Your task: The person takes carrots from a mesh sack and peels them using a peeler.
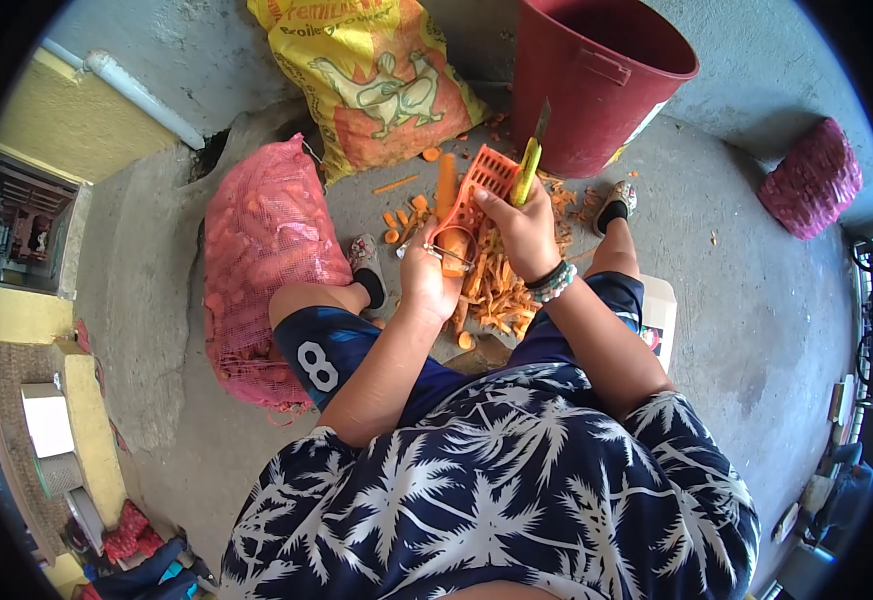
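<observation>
Your left hand [431, 280] supports the carrot [447, 182]; its fingers appear closed around the near end, although their undersides are hidden. Your right-hand [527, 235] fingers are clamped on the perforated handle of the orange peeler [487, 178], with the thumb laid along the near side. A yellow-green item [527, 172] projects beyond the same right fingers; its kind cannot be told.

Handling: expect the carrot to be light and stiff, with a peeled surface that is probably moist and slippery. It should tolerate a firm squeeze but may snap if bent. Take hold at the near, thick-looking end, in the left palm, and keep the fingers below the blade [449, 255], which crosses the carrot just beside them.

Orientation: the long axis runs away from your body, from the left palm past the left fingertips. The far end is blunt and points toward the yellow sack [387, 100]. Part of the length is covered by the peeler's loop, and whether the far end is crown or tip cannot be told.

Surroundings: orange shavings [497, 290] lie on the floor beneath the right fingers; a red mesh sack [267, 235] stands left of the left fingers.
</observation>
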